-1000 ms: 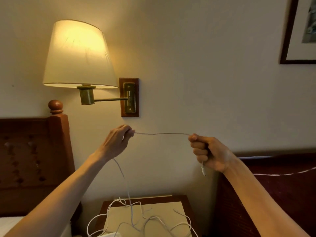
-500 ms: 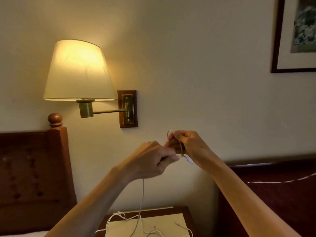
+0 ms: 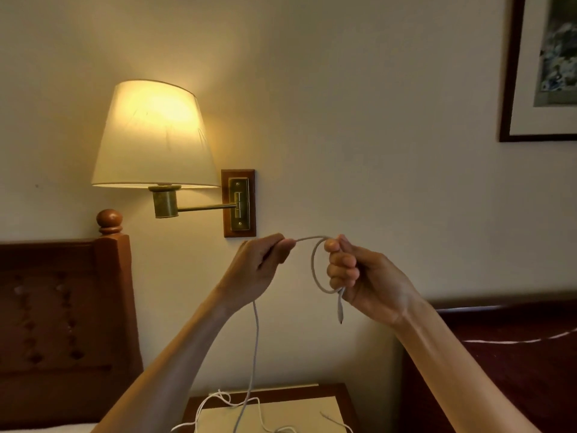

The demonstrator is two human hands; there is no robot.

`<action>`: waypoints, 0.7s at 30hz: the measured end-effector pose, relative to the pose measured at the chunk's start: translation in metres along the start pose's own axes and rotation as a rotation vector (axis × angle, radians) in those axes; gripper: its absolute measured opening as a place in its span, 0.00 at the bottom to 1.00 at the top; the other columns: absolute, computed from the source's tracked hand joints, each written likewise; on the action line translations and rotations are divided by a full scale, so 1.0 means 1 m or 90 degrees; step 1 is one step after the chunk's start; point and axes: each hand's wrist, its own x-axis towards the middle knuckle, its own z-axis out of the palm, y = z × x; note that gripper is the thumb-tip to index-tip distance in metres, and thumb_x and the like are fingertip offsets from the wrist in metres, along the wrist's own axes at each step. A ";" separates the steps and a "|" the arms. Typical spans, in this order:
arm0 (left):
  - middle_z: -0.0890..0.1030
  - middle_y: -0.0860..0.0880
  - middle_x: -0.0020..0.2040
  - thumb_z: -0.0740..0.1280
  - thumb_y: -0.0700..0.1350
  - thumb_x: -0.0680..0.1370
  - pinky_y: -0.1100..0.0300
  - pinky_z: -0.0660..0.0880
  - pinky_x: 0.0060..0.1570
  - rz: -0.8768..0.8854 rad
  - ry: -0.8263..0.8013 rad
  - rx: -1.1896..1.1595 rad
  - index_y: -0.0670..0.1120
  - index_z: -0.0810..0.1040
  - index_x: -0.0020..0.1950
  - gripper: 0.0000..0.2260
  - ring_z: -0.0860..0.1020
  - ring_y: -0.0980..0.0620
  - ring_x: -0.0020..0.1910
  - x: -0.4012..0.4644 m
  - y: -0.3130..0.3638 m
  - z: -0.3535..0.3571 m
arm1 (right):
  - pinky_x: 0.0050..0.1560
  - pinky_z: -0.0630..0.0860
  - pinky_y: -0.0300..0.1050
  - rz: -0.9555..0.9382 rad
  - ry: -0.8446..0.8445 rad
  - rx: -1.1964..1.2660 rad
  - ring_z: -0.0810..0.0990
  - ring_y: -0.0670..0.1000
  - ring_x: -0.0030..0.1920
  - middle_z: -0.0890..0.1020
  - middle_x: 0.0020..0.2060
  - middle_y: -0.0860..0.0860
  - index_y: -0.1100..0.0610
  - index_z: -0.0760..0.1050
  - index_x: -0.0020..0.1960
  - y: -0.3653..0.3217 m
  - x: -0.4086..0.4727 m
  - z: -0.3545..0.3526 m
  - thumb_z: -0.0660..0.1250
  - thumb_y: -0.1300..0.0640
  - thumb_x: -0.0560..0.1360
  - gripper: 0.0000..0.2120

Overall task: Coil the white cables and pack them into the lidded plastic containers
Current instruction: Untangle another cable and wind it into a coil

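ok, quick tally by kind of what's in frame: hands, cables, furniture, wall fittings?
Hands: 2, left hand, right hand
White cable: 1, one loop formed, rest trailing down to the nightstand
Headboards: 2
Nightstand: 1
Wall lamp: 1
Framed picture: 1
Total: 8

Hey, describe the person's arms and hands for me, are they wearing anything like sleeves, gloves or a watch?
Both forearms are bare as far as the picture shows, with no sleeve in view. The left hand and the right hand are ungloved. No watch, bracelet or ring shows on either wrist or on the fingers that can be seen. Anything worn above the forearms is out of view.
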 end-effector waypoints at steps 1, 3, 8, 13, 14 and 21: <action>0.70 0.56 0.30 0.58 0.49 0.82 0.63 0.65 0.33 -0.040 -0.003 -0.037 0.47 0.73 0.38 0.14 0.68 0.56 0.30 -0.005 -0.007 0.002 | 0.30 0.72 0.34 -0.003 -0.001 0.030 0.73 0.43 0.26 0.74 0.28 0.47 0.58 0.76 0.42 -0.004 0.001 -0.001 0.58 0.56 0.80 0.12; 0.68 0.55 0.30 0.58 0.48 0.83 0.59 0.63 0.32 -0.107 -0.007 -0.100 0.45 0.72 0.37 0.16 0.65 0.56 0.30 -0.018 -0.022 0.005 | 0.31 0.74 0.34 -0.010 -0.007 0.074 0.75 0.43 0.27 0.75 0.28 0.47 0.58 0.76 0.42 -0.015 0.001 -0.003 0.61 0.57 0.79 0.10; 0.70 0.56 0.31 0.57 0.49 0.83 0.54 0.65 0.33 -0.255 -0.010 -0.011 0.51 0.74 0.37 0.15 0.67 0.59 0.31 -0.060 -0.061 0.024 | 0.33 0.77 0.35 -0.050 0.022 0.081 0.77 0.43 0.30 0.77 0.32 0.48 0.59 0.76 0.41 -0.032 -0.002 -0.007 0.69 0.58 0.75 0.06; 0.74 0.57 0.32 0.55 0.55 0.83 0.62 0.68 0.36 -0.218 -0.417 0.223 0.50 0.71 0.36 0.18 0.72 0.61 0.30 -0.066 0.008 0.041 | 0.37 0.79 0.40 -0.063 0.184 -0.156 0.80 0.50 0.35 0.78 0.36 0.54 0.60 0.73 0.43 -0.007 0.010 -0.006 0.56 0.57 0.82 0.12; 0.72 0.57 0.30 0.55 0.56 0.83 0.65 0.66 0.34 -0.171 -0.439 0.224 0.51 0.69 0.34 0.19 0.70 0.61 0.28 -0.063 0.028 0.039 | 0.39 0.80 0.41 -0.073 0.214 -0.237 0.82 0.52 0.37 0.81 0.37 0.56 0.61 0.74 0.44 0.001 0.011 -0.006 0.56 0.57 0.83 0.13; 0.66 0.61 0.27 0.54 0.56 0.83 0.71 0.63 0.29 0.072 -0.234 0.244 0.55 0.74 0.43 0.14 0.70 0.58 0.24 -0.035 0.047 0.004 | 0.38 0.77 0.40 -0.051 0.197 -0.502 0.82 0.52 0.36 0.83 0.36 0.56 0.62 0.78 0.45 0.028 0.006 -0.007 0.57 0.55 0.83 0.16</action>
